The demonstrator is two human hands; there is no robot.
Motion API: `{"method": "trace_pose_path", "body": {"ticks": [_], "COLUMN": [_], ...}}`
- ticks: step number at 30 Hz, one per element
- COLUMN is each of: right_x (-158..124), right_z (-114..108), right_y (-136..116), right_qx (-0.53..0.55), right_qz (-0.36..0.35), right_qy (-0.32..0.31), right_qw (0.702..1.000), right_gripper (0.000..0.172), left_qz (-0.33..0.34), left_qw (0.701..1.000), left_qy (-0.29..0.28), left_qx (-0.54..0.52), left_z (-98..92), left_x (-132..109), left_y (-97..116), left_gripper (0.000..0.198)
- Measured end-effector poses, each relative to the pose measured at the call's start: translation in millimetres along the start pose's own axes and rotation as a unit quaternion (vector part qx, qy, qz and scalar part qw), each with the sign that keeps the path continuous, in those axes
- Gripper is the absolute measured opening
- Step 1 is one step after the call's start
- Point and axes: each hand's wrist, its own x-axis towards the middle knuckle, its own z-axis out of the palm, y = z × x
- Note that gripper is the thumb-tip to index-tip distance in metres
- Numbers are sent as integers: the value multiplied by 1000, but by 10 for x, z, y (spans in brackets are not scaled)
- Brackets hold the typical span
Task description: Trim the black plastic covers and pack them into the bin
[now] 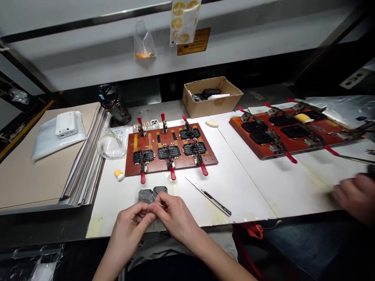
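Note:
My left hand [131, 224] and my right hand [177, 214] meet at the table's front edge, fingertips pinched together. Between them is a clear plastic bag [150, 198], partly covered by the fingers. Just beyond lie two dark square parts, the right one [160, 190] plainly seen and the left one greyish, apparently behind the plastic. Further back sits a reddish-brown fixture board [155, 168] with red-handled toggle clamps and several black plastic frames [169, 152]. A craft knife [212, 200] rests to the right of my hands.
A small yellow-and-white roll [118, 174] lies left of the board. Stacked cardboard sheets [43, 171] carry a white device [66, 124]. At the back stand a dark bottle [115, 104] and a cardboard box [211, 107]. On the right, another person's blurred hand [356, 195] is near a second fixture board [258, 150].

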Motion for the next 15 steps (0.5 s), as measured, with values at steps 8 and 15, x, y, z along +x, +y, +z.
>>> {"method": "trace_pose_path", "body": {"ticks": [8, 15], "right_x": [-55, 163], "right_z": [10, 106], "right_y": [23, -59], "right_qx": [-186, -162], "right_qz": [-25, -74], "right_qy": [2, -81], "right_qw": [982, 981], "right_gripper": [9, 18], "left_qz": [-14, -92], "left_qw": [999, 983], "left_qy": [40, 76], "left_qx": [10, 143], "left_z": [-127, -740], "left_x": [-114, -411], "left_y": [-107, -366], "left_gripper": [30, 40]}}
